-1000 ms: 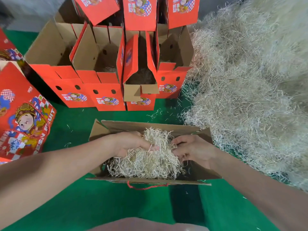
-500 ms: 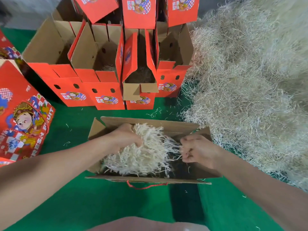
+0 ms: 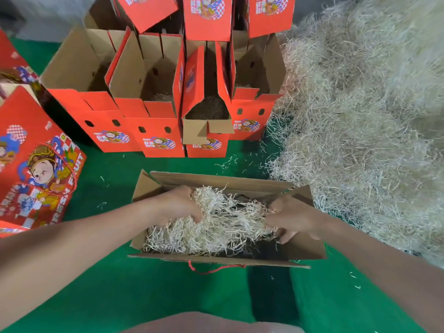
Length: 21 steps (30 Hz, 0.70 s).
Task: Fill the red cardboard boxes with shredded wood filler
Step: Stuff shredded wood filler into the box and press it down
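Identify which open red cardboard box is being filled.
The nearest open cardboard box, apart from the row of upright red boxes behind it: the left hand and right hand both grip shredded wood filler inside it.

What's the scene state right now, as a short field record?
surface: green mat
box in front: open, on the mat, left part filled
filler clump: inside that box, stretched between both hands
left hand: grips the clump
right hand: grips strands at its other end
supply pile: loose filler, right of the box
back row: open red boxes, filler visible in at least two
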{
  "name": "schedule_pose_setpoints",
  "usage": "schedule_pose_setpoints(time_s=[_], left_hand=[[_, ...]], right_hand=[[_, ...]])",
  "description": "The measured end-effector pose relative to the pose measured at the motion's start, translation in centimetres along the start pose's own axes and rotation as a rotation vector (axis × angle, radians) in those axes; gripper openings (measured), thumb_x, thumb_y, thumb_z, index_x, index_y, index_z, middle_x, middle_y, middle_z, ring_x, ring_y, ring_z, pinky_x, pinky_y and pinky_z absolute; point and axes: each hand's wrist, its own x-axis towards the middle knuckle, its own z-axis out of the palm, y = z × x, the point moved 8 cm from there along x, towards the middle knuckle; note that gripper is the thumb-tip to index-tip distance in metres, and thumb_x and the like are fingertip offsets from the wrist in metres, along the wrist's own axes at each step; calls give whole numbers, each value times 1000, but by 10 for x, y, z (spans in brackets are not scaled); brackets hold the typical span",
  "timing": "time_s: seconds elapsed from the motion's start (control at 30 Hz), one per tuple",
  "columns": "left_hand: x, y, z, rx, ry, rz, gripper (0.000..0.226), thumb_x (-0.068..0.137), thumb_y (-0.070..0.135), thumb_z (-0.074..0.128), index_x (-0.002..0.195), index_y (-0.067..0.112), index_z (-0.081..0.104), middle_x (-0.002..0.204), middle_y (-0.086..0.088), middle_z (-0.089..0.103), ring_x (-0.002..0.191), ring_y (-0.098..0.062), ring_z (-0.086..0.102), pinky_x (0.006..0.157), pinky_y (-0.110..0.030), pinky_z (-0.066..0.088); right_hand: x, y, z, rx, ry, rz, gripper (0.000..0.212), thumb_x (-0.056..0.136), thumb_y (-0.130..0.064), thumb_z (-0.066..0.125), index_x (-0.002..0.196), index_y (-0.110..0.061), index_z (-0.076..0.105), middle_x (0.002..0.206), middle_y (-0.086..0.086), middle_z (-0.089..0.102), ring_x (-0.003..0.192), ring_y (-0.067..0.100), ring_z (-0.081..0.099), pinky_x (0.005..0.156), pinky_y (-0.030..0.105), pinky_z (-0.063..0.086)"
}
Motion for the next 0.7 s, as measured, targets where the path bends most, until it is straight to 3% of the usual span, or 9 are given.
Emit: schedule_pose_setpoints(time_s=[0.1, 0.2, 0.27, 0.33, 0.43, 0.47, 0.57, 0.63, 0.7], left_hand=[[-2, 19, 23, -187, -126, 26, 77, 76, 4, 68, 141, 5, 27, 148, -10, 27, 136, -24, 25, 111, -46, 18], [-11, 39, 44, -347, -397, 68, 28, 71, 12, 67, 97, 20, 60, 118, -3, 49, 113, -17, 48, 103, -44, 37], [-7, 33, 34, -200, -401, 113, 17, 75, 5, 62, 86, 15, 52, 98, -1, 46, 87, -13, 53, 74, -27, 47], [8, 17, 9, 298, -137, 131, 21, 82, 1, 55, 98, 11, 47, 100, 1, 43, 88, -15, 51, 67, -23, 42], [14, 12, 3, 836, 30, 158, 16, 86, -4, 42, 92, 6, 52, 84, -4, 51, 66, -16, 49, 50, -23, 38], [17, 8, 5, 886, 3, 130, 18, 87, -5, 39, 89, 6, 52, 77, -3, 49, 57, -13, 45, 44, -21, 35], [30, 4, 9, 926, -92, 58, 21, 91, -2, 34, 86, 3, 53, 67, -1, 43, 49, -9, 39, 33, -15, 27], [40, 12, 20, 917, -129, 84, 27, 95, 3, 32, 105, -5, 56, 81, -6, 53, 65, -12, 54, 44, -15, 39], [51, 14, 35, 895, -153, 78, 34, 96, 2, 30, 120, -11, 49, 100, -14, 57, 84, -17, 59, 75, -30, 50]], right_hand=[[9, -19, 25, 239, -217, -86, 82, 75, -17, 72, 142, -15, 25, 143, 0, 37, 116, 17, 48, 103, 42, 37], [21, -20, 31, 226, -163, 5, 95, 74, -18, 73, 147, -15, 13, 149, 4, 25, 135, 24, 27, 111, 42, 22], [27, -12, 15, 11, -27, 30, 77, 81, -13, 62, 145, -10, 20, 143, 8, 34, 126, 23, 38, 103, 33, 31], [29, -8, 6, -180, 27, 43, 64, 87, -11, 53, 143, -7, 23, 131, 10, 47, 110, 20, 51, 86, 24, 41], [35, -11, 12, -421, -18, 23, 30, 87, 2, 43, 118, 1, 46, 79, 3, 54, 60, 10, 52, 39, 12, 38], [36, -13, 12, -505, -16, 25, 15, 87, 5, 41, 98, 0, 51, 69, 2, 48, 52, 8, 45, 34, 11, 32], [50, -20, 17, -692, -3, -53, 31, 89, -5, 47, 63, -20, 39, 63, -3, 38, 51, 8, 33, 51, 18, 39], [63, -21, 28, -757, -33, -52, 33, 92, -10, 44, 62, -20, 34, 64, -3, 36, 52, 8, 32, 48, 18, 39], [73, -20, 44, -792, -105, -32, 33, 94, -4, 36, 61, -11, 35, 63, 0, 37, 50, 8, 34, 38, 12, 35]])
